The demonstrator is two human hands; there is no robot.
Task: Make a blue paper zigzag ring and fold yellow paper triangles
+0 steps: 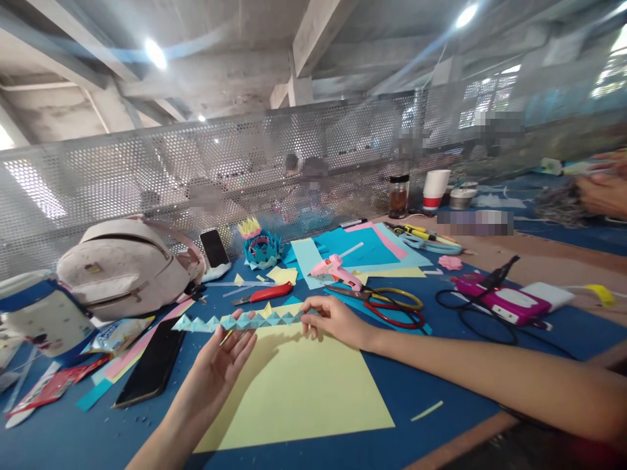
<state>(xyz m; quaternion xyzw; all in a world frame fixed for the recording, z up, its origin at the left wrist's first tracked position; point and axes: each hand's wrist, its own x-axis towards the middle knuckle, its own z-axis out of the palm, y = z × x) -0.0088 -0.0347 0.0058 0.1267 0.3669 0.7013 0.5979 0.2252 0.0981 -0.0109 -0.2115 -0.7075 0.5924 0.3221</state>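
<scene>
A light blue folded paper strip [210, 324] with a zigzag row of points stretches level between my two hands. My left hand [220, 359] is turned palm up, its thumb and fingers loosely closed about the strip left of its middle. At the right end, the fingers of my right hand [333, 320] pinch the strip. Beneath it lies a large yellow paper sheet [304, 385]. Just beyond the strip are a red utility knife [269, 294], a pink glue gun [337, 269] and scissors [392, 303]. Farther back sits a blue folded-paper piece [262, 248] with a yellow pointed top.
On the left are a backpack [127, 267], a dark phone [151, 365], a patterned bucket [53, 316] and snack packets [120, 334]. Coloured sheets [362, 245] spread behind the glue gun. A magenta device [504, 297] with a black cable lies right. Another person's hand [605, 192] shows far right.
</scene>
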